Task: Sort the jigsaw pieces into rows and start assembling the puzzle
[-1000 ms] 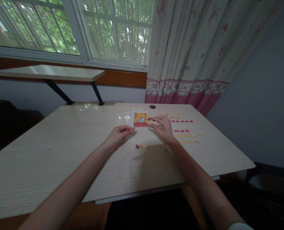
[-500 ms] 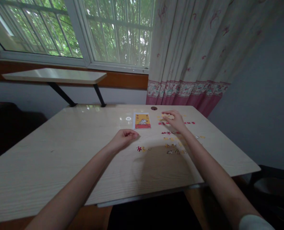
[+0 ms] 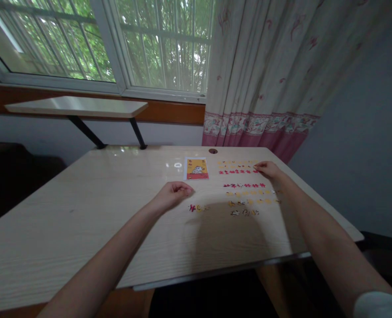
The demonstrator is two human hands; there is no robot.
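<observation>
My left hand (image 3: 176, 194) hovers over the table just below the picture card (image 3: 197, 169), its fingers curled together; whatever may be between them is hidden. Below its fingertips lie a red puzzle piece (image 3: 192, 208) and a yellow puzzle piece (image 3: 199, 208), with a paler one beside them. My right hand (image 3: 269, 169) is at the right end of the upper rows, thumb and fingers pinched on a small puzzle piece at the yellow row. A row of red puzzle pieces (image 3: 237, 172) runs just left of its fingertips. More rows, red (image 3: 254, 186), yellow (image 3: 246, 193) and whitish (image 3: 245, 213), lie nearer me.
The wooden table (image 3: 93, 212) has a round cable hole (image 3: 212, 151) at its back edge. A raised shelf (image 3: 80, 106) on dark legs stands at the back left. Behind are a barred window (image 3: 163, 48) and a curtain (image 3: 255, 79).
My right hand has moved right, from the left part of the upper puzzle rows to their right end, uncovering more pieces. The left hand stays nearly where it was.
</observation>
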